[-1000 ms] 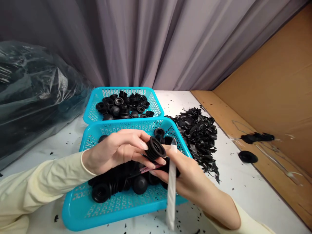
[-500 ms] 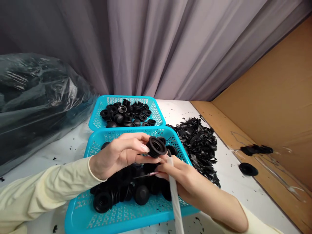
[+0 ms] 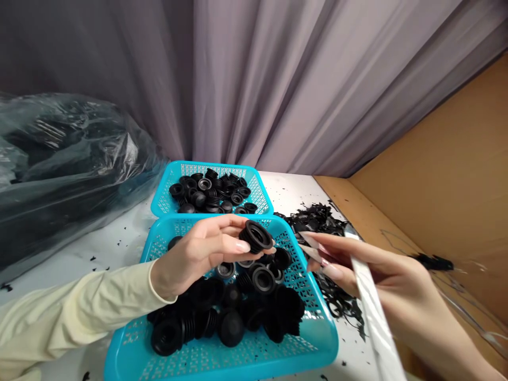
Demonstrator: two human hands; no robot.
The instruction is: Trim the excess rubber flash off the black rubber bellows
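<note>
My left hand [image 3: 198, 255] pinches a black ribbed rubber boot [image 3: 256, 236] above the near blue basket [image 3: 317, 338], which holds several more black boots [image 3: 226, 312]. My right hand [image 3: 381, 275] sits to the right of the basket, over the heap of black trimmings [image 3: 317, 219]. Its fingers are closed around a thin blade tool with a white wrapped handle [image 3: 373, 317] that runs down toward the bottom edge. The tool's tip points left toward the boot without touching it.
A second blue basket [image 3: 174, 174] of black boots stands behind the near one. A large clear plastic bag of dark parts [image 3: 59, 169] fills the left. A brown cardboard wall [image 3: 448, 174] rises on the right, grey curtain behind. Black scraps dot the white table [image 3: 119, 238].
My right hand with the blade tool has drawn away to the right, off the boot and out over the trimmings. My left hand keeps the boot, now turned slightly. The view has tilted up.
</note>
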